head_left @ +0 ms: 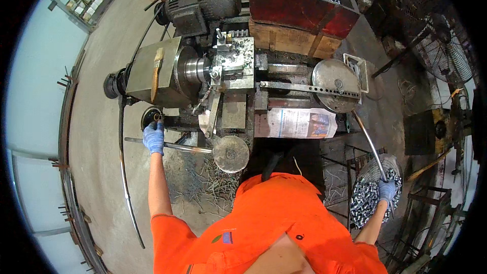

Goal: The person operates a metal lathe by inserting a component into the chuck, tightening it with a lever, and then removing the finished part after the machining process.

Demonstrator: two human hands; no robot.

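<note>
My left hand (pixel 153 138), in a blue glove, is over the long metal rod (pixel 190 148) that runs to a round metal disc (pixel 231 153). Its fingertips are together at a small black round part (pixel 150 115) below the lathe's headstock (pixel 152 73); whatever they pinch is too small to make out. On the right, my gloved right hand (pixel 387 191) grips a long steel lever (pixel 371 143) near its lower end. That lever slants up to a large round plate (pixel 335 83) at the machine's right end. Small metal pieces (pixel 366 200) fill a mesh basket beside this hand.
A wood-handled brush (pixel 157 73) lies on the headstock. Behind stand a motor (pixel 203 5) and a red bin (pixel 304 12) of metal pieces. Newspaper (pixel 299 123) covers the front ledge. Metal shavings (pixel 218 182) litter the floor; a fan (pixel 439 35) stands right.
</note>
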